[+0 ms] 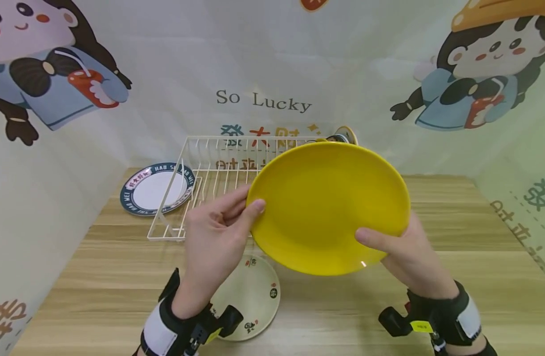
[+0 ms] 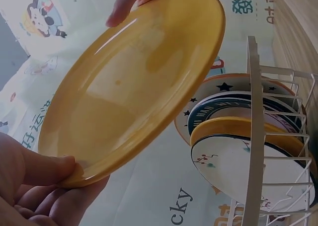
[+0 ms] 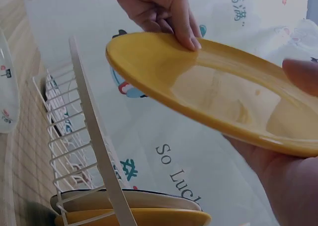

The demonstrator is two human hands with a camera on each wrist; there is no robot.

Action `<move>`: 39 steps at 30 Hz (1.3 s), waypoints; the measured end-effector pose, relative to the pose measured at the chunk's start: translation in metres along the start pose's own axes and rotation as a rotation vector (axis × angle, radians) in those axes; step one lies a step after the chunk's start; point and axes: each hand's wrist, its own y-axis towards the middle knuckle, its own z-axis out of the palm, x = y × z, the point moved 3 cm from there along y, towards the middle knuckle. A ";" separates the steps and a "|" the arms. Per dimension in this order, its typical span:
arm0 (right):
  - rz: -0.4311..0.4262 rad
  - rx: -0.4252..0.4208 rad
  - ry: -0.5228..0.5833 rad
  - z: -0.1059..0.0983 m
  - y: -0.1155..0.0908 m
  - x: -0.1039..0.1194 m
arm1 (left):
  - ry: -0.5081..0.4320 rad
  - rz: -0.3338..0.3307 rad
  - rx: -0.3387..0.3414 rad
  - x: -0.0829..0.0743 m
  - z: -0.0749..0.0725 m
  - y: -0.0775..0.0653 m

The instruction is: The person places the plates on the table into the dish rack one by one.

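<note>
A yellow oval plate [image 1: 330,207] is held up in front of the rack, its upper face toward the head camera. My left hand [image 1: 216,242] pinches its left rim, thumb on top and fingers beneath. At the lower right, my right hand [image 1: 410,257] grips the rim with the thumb over the face. Behind the plate stands a white wire dish rack [image 1: 223,183]. In the left wrist view several plates stand in its slots, among them a white plate with painted sprigs [image 2: 223,166], a yellow one and a star-rimmed plate [image 2: 213,89].
A white plate with a dark lettered rim [image 1: 156,190] lies left of the rack, partly behind its wires. On the wooden table [image 1: 432,277], a cream plate with small printed marks [image 1: 254,301] lies below my left hand. A printed cloth [image 1: 272,64] hangs behind.
</note>
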 end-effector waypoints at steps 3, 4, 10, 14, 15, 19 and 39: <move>0.046 -0.008 0.040 0.002 -0.001 0.000 | -0.021 -0.014 0.001 0.001 0.002 -0.002; 0.055 -0.013 0.042 0.002 -0.001 0.000 | -0.019 -0.015 0.000 0.001 0.002 -0.002; 0.054 -0.004 0.055 0.002 -0.002 0.000 | -0.024 -0.034 0.011 0.002 0.004 -0.001; 0.044 0.007 0.063 0.002 -0.001 -0.001 | -0.016 -0.047 0.010 0.003 0.004 -0.001; 0.042 0.011 0.064 0.002 -0.001 -0.001 | -0.013 -0.051 0.010 0.003 0.004 -0.002; 0.047 0.012 0.074 0.002 -0.001 0.000 | -0.017 -0.057 0.011 0.003 0.004 -0.002; 0.097 -0.030 0.101 -0.002 0.004 -0.005 | 0.004 -0.121 0.034 0.007 0.003 0.000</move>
